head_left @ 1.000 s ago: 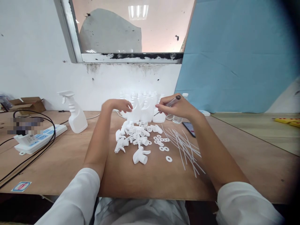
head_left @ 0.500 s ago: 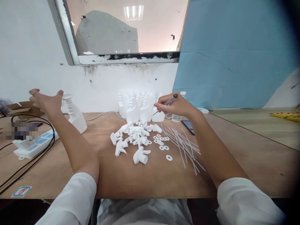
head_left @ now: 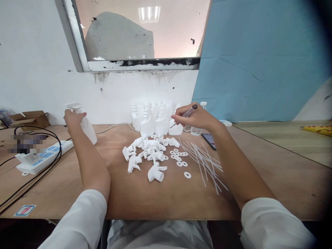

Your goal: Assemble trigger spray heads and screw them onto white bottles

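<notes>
At the left, my left hand [head_left: 74, 119] is closed around the neck of a white spray bottle [head_left: 88, 131] with its trigger head on. The bottle stands on the table, partly hidden by my hand and forearm. Above the right of the table, my right hand [head_left: 193, 117] grips a slim pen [head_left: 190, 110] with a dark end, its thin tip pointing down and left. Between my arms lies a pile of white trigger spray heads [head_left: 153, 147], with one spray head [head_left: 156, 172] nearer me. White ring washers [head_left: 177, 157] and thin white tubes [head_left: 204, 160] lie to their right.
Several white bottles without heads [head_left: 155, 121] stand against the wall. Behind my right hand are a clear water bottle [head_left: 195, 131] and a phone [head_left: 209, 141]. A power strip [head_left: 44, 157], black cables [head_left: 61, 148] and a cardboard box [head_left: 32, 119] occupy the left side.
My left hand has moved right from beside the spray bottle and closed on its neck. The right hand with the pen has hardly moved.
</notes>
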`<state>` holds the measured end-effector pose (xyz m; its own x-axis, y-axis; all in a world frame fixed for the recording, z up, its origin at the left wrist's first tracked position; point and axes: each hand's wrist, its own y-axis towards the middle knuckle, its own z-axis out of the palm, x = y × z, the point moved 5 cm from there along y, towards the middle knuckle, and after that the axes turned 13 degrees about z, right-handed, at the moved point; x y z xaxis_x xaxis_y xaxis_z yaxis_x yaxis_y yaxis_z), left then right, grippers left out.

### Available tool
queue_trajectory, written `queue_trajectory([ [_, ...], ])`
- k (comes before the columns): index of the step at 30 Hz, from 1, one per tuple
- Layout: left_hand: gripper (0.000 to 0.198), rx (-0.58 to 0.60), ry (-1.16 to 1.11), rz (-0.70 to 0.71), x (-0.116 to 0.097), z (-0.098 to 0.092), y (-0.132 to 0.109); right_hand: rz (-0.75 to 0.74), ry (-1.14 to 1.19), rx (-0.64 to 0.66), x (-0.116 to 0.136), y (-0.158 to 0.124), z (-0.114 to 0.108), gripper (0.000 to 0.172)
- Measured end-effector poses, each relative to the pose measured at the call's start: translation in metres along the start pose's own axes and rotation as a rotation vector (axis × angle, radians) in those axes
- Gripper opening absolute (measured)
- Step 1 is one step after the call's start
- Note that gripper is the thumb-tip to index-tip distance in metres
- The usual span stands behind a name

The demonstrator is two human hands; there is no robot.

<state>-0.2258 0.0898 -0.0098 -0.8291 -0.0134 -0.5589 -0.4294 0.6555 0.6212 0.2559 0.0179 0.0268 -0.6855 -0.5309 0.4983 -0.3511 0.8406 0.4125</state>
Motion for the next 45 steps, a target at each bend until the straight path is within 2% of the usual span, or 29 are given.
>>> queue_trajectory([
  [4, 0.042, -0.069, 0.005, -0.074, -0.006, 0.001, -0.001, 0.005, 0.010, 0.003, 0.000, 0.000, 0.000, 0.035],
  [6, 0.039, -0.068, -0.010, -0.026, -0.021, 0.003, 0.003, 0.016, 0.020, 0.026, -0.001, 0.001, 0.001, 0.032],
  [9, 0.032, -0.120, -0.098, 0.103, -0.057, 0.004, 0.006, 0.051, 0.046, 0.092, -0.005, 0.003, 0.007, 0.032],
  [12, 0.029, -0.213, -0.214, 0.283, -0.104, 0.000, -0.002, 0.062, 0.116, 0.023, -0.008, 0.005, 0.006, 0.034],
  [15, 0.027, -0.205, -0.295, 0.487, -0.156, 0.000, -0.020, 0.055, 0.193, -0.126, -0.007, 0.005, 0.001, 0.038],
  [18, 0.030, -0.178, -0.299, 0.733, -0.206, 0.004, -0.049, 0.037, 0.264, -0.203, -0.002, 0.003, -0.003, 0.042],
  [22, 0.036, -0.167, -0.181, 1.099, -0.260, 0.012, -0.096, 0.068, 0.439, -0.195, 0.001, 0.004, -0.006, 0.051],
  [25, 0.037, -0.094, -0.095, 1.333, -0.286, 0.023, -0.129, 0.115, 0.544, -0.098, 0.002, 0.003, -0.005, 0.064],
  [27, 0.035, -0.044, -0.051, 1.413, -0.295, 0.028, -0.145, 0.149, 0.582, -0.039, 0.003, 0.003, -0.004, 0.072],
  [29, 0.032, -0.020, -0.018, 1.433, -0.301, 0.031, -0.154, 0.172, 0.607, -0.026, 0.002, 0.002, -0.006, 0.073],
  [33, 0.034, -0.011, 0.018, 1.442, -0.303, 0.033, -0.159, 0.188, 0.596, -0.040, -0.003, 0.004, -0.008, 0.057],
  [38, 0.037, -0.035, 0.025, 1.442, -0.300, 0.038, -0.153, 0.183, 0.672, -0.071, -0.007, 0.008, -0.009, 0.040],
  [45, 0.058, -0.167, -0.006, 1.351, -0.294, 0.035, -0.144, 0.247, 0.895, -0.248, -0.018, 0.010, -0.021, 0.020],
])
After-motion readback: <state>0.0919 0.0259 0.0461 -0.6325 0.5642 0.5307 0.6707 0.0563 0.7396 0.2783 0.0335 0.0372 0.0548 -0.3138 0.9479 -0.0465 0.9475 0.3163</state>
